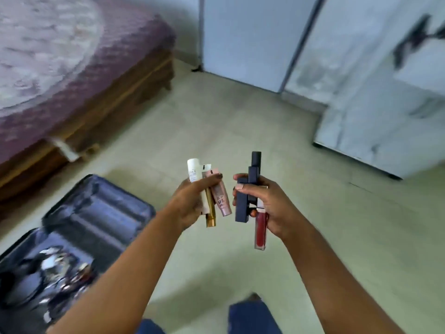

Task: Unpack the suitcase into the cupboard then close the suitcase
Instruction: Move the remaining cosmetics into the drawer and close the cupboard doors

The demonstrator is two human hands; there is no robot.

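My left hand (190,203) grips a bundle of cosmetic tubes (218,198): a white one, a gold one and a pink one. My right hand (267,206) grips several dark blue lipstick cases (242,201) and a red lip gloss (260,231) that hangs below the fingers. Both hands are held up over the floor in the middle of the view. The open dark blue suitcase (96,213) lies on the floor at the lower left, with blurred dark and shiny items in its near half. The pale cupboard (375,92) stands at the upper right, its doors appearing closed.
A bed with a purple cover (79,68) on a wooden frame fills the upper left. A pale door or panel (245,37) stands at the back centre. Light tiled floor (216,121) stretches between suitcase, bed and cupboard. My blue-trousered legs (252,317) show at the bottom.
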